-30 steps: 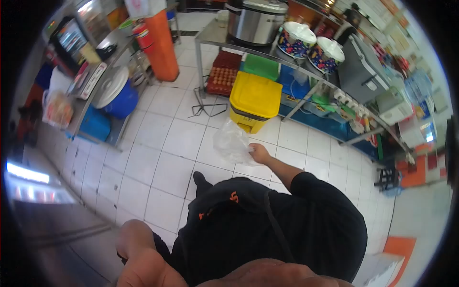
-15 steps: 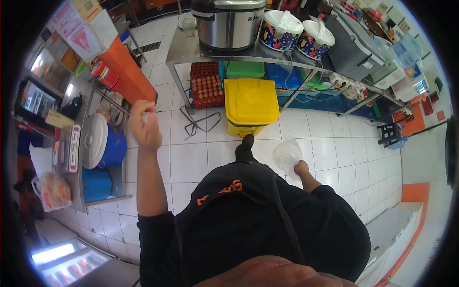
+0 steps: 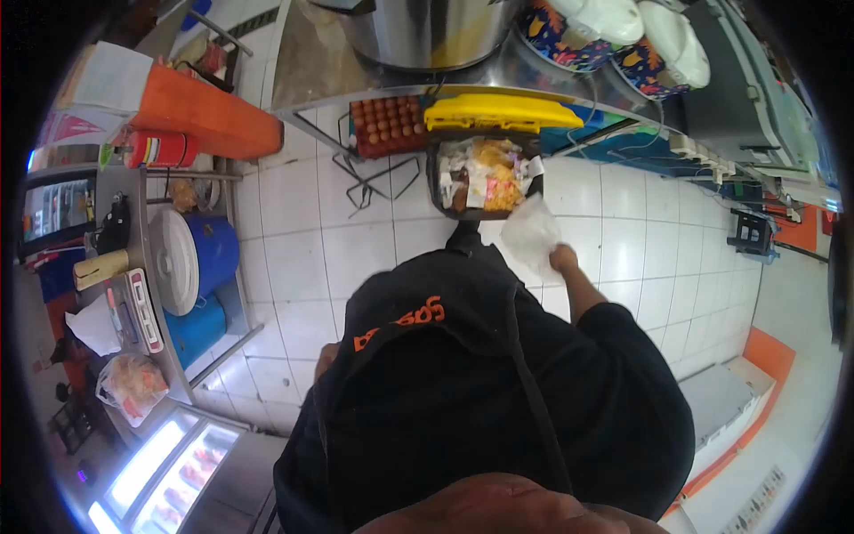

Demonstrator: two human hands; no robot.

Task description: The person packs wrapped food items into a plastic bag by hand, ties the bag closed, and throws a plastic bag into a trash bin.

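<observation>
My right hand [image 3: 562, 259] grips a crumpled clear plastic bag [image 3: 531, 237], which hangs beside the front right corner of a bin. The bin's yellow lid [image 3: 498, 112] stands raised, and mixed waste [image 3: 487, 175] fills the inside up near the rim. My foot [image 3: 463, 237] is at the bin's front. Only a small part of my left hand [image 3: 327, 358] shows at the left edge of my apron; its fingers are hidden.
Behind the bin stands a metal table [image 3: 311, 80] with a large cooker [image 3: 427, 31] and patterned pots. Egg trays [image 3: 388, 125] sit under it. A black metal frame [image 3: 374, 182] lies on the floor. At left are an orange pillar [image 3: 209, 116] and a blue barrel [image 3: 213, 254].
The bin's lid has swung up and shows the waste inside. My left hand has dropped from beside the pillar to my side. The view has moved closer to the table.
</observation>
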